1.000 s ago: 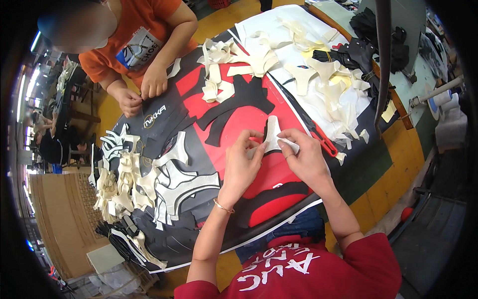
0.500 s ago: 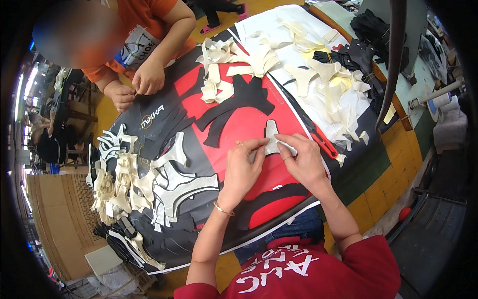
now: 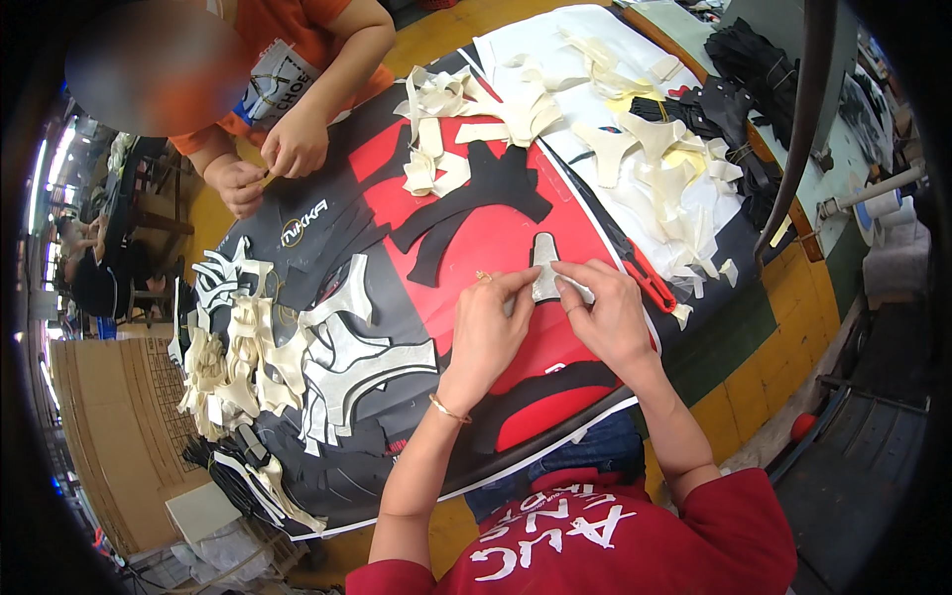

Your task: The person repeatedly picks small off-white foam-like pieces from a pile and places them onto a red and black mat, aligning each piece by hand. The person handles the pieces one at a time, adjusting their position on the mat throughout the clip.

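A small Y-shaped fabric piece [image 3: 544,256], pale grey-white with a black layer showing round its edge, lies on the red part of the table covering. My left hand [image 3: 489,325] pinches its left arm between thumb and fingers. On the other arm of the Y, my right hand [image 3: 607,315] has its fingertips closed on the edge. Both hands partly hide the piece. Beyond it lie black curved fabric pieces [image 3: 488,188], and nearer my body is another black curved strip [image 3: 550,385]. White pieces with black edging [image 3: 372,382] are piled to the left.
Cream fabric cutouts [image 3: 659,188] lie across the white sheet [image 3: 535,45]. Red-handled scissors [image 3: 650,283] rest right of my hands. A cream pile [image 3: 248,357] sits at left. Across the table, a person in orange [image 3: 297,79] works with both hands. A dark pole [image 3: 793,129] stands at right.
The pale layer has shifted slightly on the black one, so black edging now shows round its top. Both hands keep their pinch. A passer-by's legs at the back have left view.
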A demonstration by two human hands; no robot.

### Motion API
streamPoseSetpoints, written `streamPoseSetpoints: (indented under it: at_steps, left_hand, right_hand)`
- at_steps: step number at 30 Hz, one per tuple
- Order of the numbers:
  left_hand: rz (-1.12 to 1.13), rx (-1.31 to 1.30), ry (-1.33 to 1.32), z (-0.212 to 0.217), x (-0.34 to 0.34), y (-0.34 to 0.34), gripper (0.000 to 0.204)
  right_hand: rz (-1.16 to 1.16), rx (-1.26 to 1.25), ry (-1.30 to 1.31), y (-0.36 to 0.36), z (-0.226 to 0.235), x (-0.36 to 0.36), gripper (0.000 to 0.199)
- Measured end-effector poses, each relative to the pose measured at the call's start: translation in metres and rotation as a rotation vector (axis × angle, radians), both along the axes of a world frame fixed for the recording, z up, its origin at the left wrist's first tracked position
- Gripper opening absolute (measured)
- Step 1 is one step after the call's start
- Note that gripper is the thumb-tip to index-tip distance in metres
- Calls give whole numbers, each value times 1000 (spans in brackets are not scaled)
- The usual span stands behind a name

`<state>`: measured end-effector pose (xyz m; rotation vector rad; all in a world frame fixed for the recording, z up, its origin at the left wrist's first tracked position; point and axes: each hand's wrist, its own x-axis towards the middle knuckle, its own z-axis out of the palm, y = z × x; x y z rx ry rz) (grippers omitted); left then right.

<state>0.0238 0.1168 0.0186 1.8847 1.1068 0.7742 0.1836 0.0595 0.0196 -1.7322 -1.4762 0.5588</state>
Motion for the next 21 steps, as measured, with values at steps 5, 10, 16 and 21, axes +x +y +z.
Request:
streamPoseSetpoints:
  at_steps: [5, 10, 16, 21]
  left_hand:
    - [1, 6, 36, 1, 0, -2, 24]
    - [-6, 27, 95, 7, 2, -1, 24]
    - [-14, -77, 131, 12, 1, 1, 23]
    - [-11, -57, 168, 12, 1, 1, 24]
  right_hand:
    - [-13, -7, 8, 0, 0, -2, 21]
    - [8, 21, 13, 4, 5, 5, 22]
    - [27, -249, 331, -4, 10, 26, 26]
    - [25, -238, 314, -6, 11, 26, 26]
